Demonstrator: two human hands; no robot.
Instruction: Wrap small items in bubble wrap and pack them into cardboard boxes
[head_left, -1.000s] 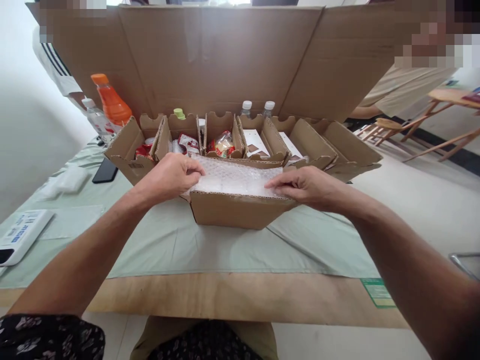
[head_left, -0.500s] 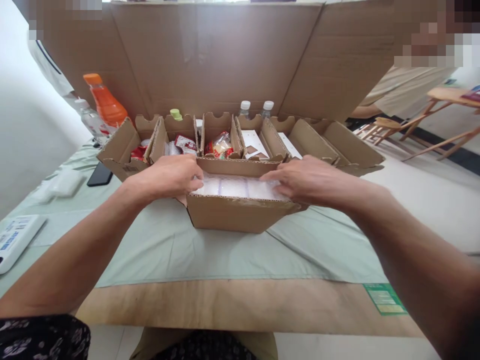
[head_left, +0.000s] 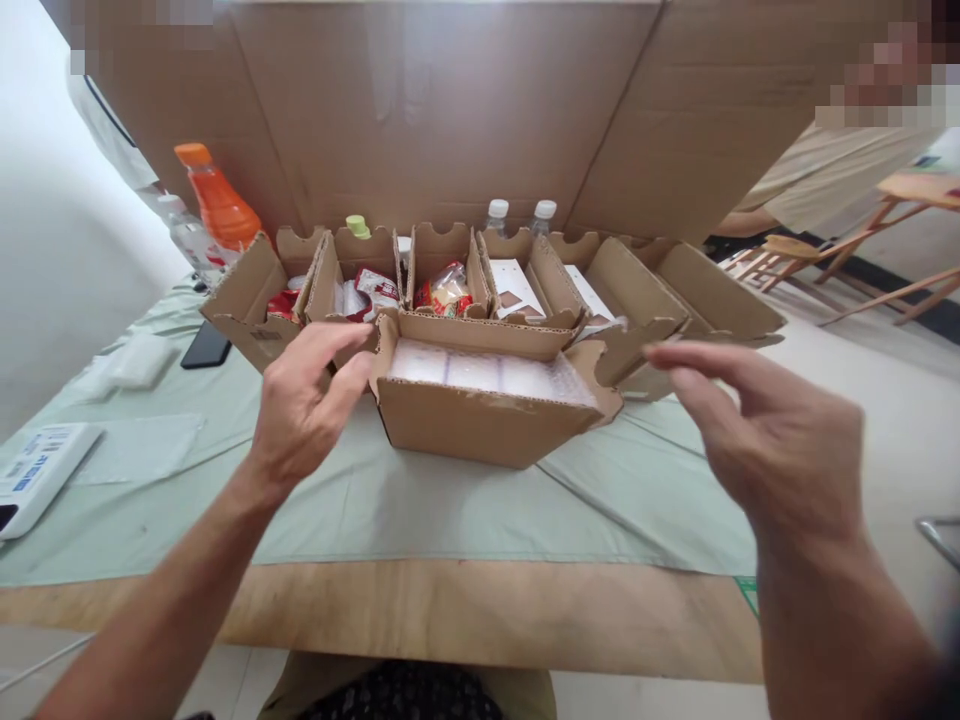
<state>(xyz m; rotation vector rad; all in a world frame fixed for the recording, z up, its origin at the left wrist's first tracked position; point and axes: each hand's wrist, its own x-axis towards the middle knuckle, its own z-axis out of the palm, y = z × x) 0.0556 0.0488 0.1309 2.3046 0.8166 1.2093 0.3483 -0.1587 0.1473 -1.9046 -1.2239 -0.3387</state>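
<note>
A small open cardboard box [head_left: 480,425] stands on the pale green cloth [head_left: 420,510] in front of me. Bubble wrap [head_left: 487,375] lies flat inside it, over several white items. My left hand [head_left: 304,405] hovers just left of the box, fingers apart and stretched toward its left flap, holding nothing. My right hand [head_left: 765,435] is lifted to the right of the box, fingers spread and empty, clear of the cardboard.
Behind it, a row of small open cartons [head_left: 360,285] holds snack packets and white boxes, backed by a big cardboard flap [head_left: 450,110]. An orange bottle [head_left: 217,200], water bottles [head_left: 495,215], a phone [head_left: 208,345] and a white device [head_left: 37,475] lie around. Another person sits at right.
Both hands have let go of the bubble wrap and pulled back from the box, left hand to its left side, right hand out to the right. The wrap now lies inside.
</note>
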